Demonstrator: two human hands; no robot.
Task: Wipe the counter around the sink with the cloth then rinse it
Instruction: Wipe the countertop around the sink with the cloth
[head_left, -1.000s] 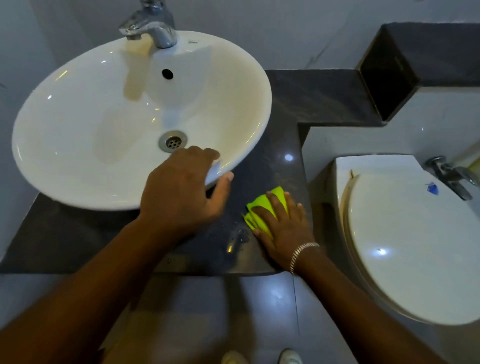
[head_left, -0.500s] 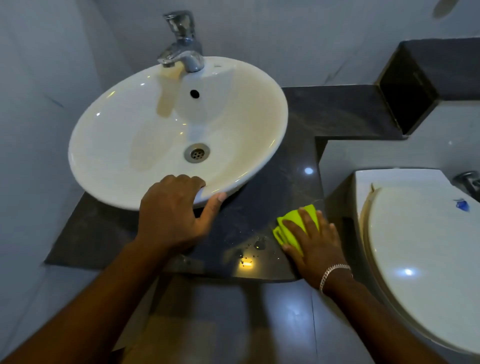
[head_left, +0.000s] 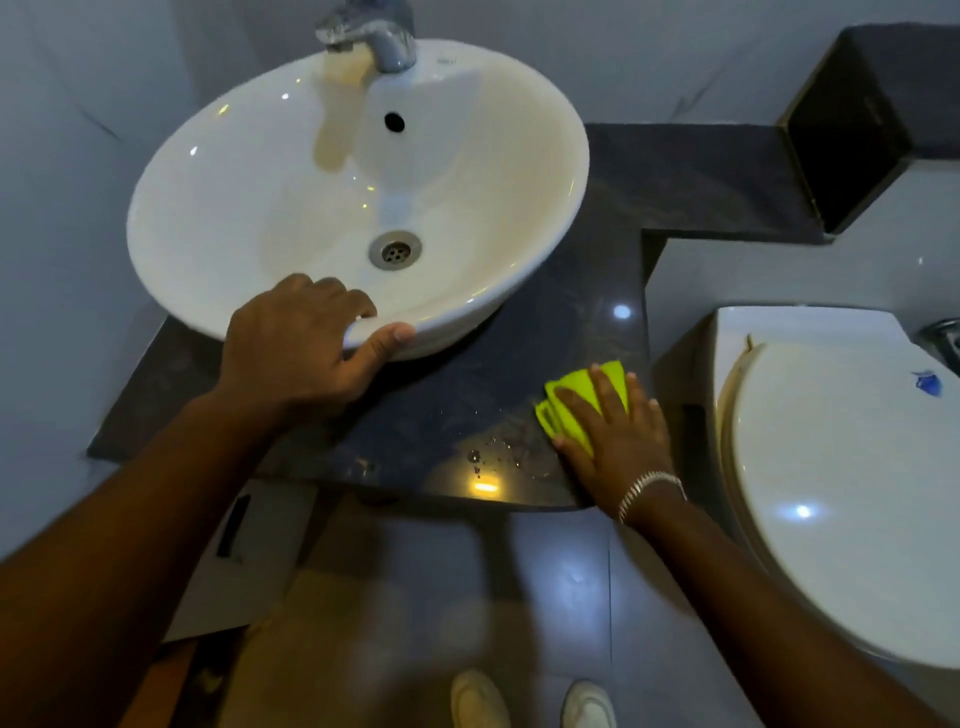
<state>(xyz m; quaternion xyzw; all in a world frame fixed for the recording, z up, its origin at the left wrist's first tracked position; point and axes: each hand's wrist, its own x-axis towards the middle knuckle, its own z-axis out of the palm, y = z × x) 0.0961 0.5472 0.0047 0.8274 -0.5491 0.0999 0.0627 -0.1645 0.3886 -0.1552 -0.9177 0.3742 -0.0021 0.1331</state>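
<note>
A white oval sink (head_left: 249, 171) sits on a dark stone counter (head_left: 545, 322), with a chrome tap (head_left: 384, 36) at its back. My left hand (head_left: 296, 348) grips the sink's near rim, fingers inside the bowl and thumb on the outside. My right hand (head_left: 613, 436) lies flat on a folded bright yellow-green cloth (head_left: 579, 392), pressing it onto the counter's near right corner. Water drops (head_left: 509, 457) lie on the counter just left of that hand.
A white toilet (head_left: 852, 467) with its lid closed stands close to the right of the counter. A dark box-shaped ledge (head_left: 852, 145) sits at the back right. Grey tiled floor and my shoes (head_left: 530, 701) are below the counter edge.
The view has shifted, so the sink appears more to the right. My right hand with the cloth has slid toward the counter's right edge. My left hand stays on the sink rim.
</note>
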